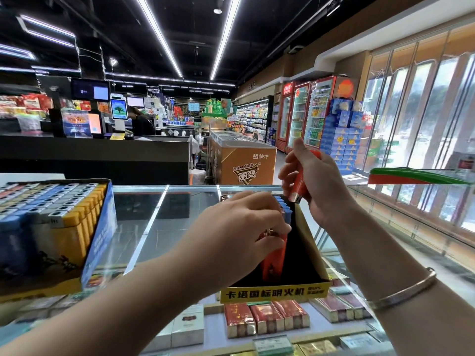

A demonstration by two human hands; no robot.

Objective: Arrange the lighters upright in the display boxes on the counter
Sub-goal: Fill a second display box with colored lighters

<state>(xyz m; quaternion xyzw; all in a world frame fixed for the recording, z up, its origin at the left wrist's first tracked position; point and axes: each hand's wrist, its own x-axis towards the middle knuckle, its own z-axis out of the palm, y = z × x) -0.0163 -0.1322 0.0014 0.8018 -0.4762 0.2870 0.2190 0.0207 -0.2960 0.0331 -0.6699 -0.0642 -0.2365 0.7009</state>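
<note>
A black display box with a yellow front (275, 291) stands on the glass counter (159, 227). Blue lighters (284, 209) stand upright at its far end. My left hand (239, 227) reaches into the box and pinches the top of an orange lighter (273, 260) standing inside. My right hand (312, 183) hovers above the box's far right corner and grips another orange lighter (299, 183), metal end pointing down. A second, larger display box (51, 227) at the left is packed with upright grey, blue and yellow lighters.
Cigarette packs (267, 317) lie under the glass below the box. A red and green object (416, 176) sits on the counter at the right. Beyond the counter are a dark checkout desk (102, 155) and an orange freezer chest (244, 160).
</note>
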